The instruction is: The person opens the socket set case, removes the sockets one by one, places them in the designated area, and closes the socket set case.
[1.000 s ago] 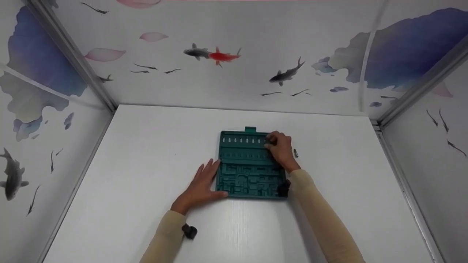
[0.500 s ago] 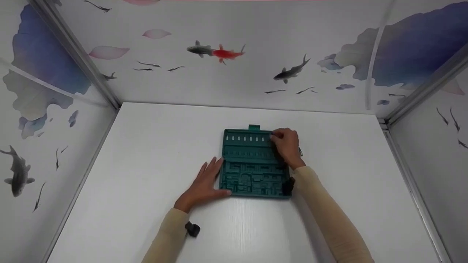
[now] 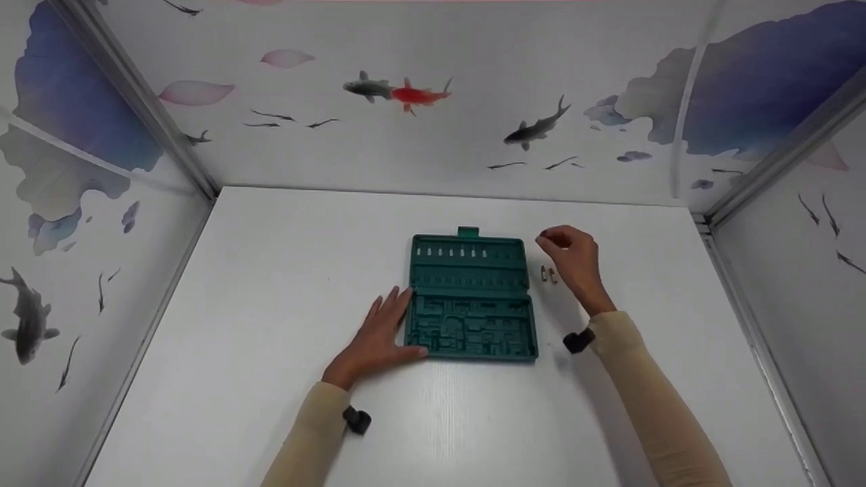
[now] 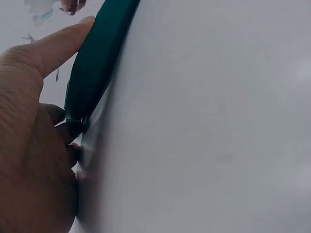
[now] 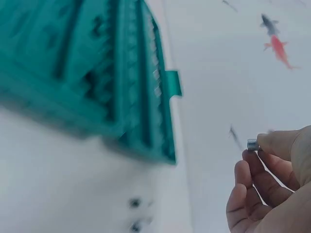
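A green plastic tool case (image 3: 467, 292) lies unfolded flat on the table. Several small silver bits (image 3: 451, 252) stand in a row along its far section, while the row's right end shows bare slots. My left hand (image 3: 372, 352) rests against the case's near left corner, fingers straight along the side and thumb on the front edge; the left wrist view shows that thumb (image 4: 63, 46) touching the green rim. To the right of the case, my right hand (image 3: 575, 260) is raised, pinching a small silver cylindrical bit (image 5: 252, 144) between thumb and fingertip.
Two small metal bits (image 3: 549, 274) lie side by side on the white table (image 3: 270, 270), just right of the case. Walls printed with fish surround the table on the left, back (image 3: 467, 162) and right.
My right hand has drawn a bit from the right end of the row and moved right, away from the case. The left hand keeps its place on the case.
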Demonstrator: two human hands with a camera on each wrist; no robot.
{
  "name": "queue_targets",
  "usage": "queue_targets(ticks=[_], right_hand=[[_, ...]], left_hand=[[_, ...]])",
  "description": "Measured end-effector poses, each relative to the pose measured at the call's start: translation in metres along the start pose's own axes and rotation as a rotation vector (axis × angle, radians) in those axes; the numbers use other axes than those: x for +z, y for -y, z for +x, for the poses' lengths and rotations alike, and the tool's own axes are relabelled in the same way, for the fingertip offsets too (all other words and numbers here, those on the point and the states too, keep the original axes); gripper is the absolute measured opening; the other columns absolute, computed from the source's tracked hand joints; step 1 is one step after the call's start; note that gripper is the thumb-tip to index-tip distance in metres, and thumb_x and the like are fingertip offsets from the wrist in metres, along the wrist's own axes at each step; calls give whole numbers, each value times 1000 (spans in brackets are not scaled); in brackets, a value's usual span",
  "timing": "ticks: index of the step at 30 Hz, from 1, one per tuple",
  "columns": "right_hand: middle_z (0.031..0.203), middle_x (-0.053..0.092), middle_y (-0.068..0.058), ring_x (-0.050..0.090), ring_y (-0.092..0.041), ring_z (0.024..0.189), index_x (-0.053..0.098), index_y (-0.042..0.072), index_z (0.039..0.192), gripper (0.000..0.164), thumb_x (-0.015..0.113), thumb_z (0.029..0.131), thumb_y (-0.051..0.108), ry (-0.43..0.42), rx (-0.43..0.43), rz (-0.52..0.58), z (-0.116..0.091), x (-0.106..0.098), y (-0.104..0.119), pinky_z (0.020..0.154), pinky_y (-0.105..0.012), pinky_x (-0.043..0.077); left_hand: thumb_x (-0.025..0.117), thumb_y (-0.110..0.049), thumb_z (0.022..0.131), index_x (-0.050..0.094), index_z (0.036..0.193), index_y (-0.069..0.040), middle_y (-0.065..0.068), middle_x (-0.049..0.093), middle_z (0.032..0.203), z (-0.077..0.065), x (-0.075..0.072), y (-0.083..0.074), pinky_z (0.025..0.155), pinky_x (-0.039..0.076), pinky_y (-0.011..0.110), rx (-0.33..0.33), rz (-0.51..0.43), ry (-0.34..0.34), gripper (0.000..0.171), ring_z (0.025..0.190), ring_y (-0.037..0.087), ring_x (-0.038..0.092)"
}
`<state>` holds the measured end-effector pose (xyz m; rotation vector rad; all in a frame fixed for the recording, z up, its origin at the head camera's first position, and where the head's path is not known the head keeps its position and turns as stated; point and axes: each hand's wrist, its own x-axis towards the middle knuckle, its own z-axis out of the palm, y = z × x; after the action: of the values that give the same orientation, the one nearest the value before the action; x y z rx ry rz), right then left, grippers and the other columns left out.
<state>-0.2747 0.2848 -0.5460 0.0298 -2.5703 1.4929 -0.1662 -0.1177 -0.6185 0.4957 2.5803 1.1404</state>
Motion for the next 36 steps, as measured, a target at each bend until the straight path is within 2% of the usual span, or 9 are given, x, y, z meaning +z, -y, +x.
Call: queue_targets(ticks=[4,10,18,22,26,36], right_hand=[[123,76,-16,66,-22,109,78,1,122,26,75,107,22,10,54,-15,-11,-8,-17,89,-22,53],[127,76,-19,67,-27,111,78,-1,127,28,73,108,19,23,117,-57,-23,-17,-40,88,-20,53],[128,76,-20,65,-28,107,78,1,130,31,72,108,21,52,244,-129,-36,-24,-61,78,-20,53],[128,76,-20,66,-28,110,79,0,129,30,73,108,21,43,259,-145,-40,-22,-66,85,-24,53],[125,76,-20,67,-31,113,79,0,125,26,72,107,18,9,253,-153,-41,-19,-68,93,-33,52],[120,76,-20,67,-35,112,79,0,121,24,69,107,16,-33,231,-187,-42,-12,-66,99,-46,54]], left_hand=[[78,-73,88,11,180,-25,4,6,186,0,-1,0,137,-1,50,-7,9,5,123,171,27,-4],[79,-70,90,14,179,-19,5,13,185,3,0,1,137,-3,50,23,10,-6,122,172,25,1],[79,-72,88,14,179,-21,7,10,185,2,1,2,137,-2,52,6,10,0,123,172,29,0],[79,-72,89,14,179,-21,7,10,185,1,2,3,137,-2,52,9,6,-3,123,172,29,0],[80,-70,89,14,179,-21,7,10,185,0,2,3,137,-2,52,18,-8,-5,123,172,28,0],[79,-71,89,12,179,-22,6,10,185,2,0,1,137,-2,50,25,2,-2,122,172,27,-1]])
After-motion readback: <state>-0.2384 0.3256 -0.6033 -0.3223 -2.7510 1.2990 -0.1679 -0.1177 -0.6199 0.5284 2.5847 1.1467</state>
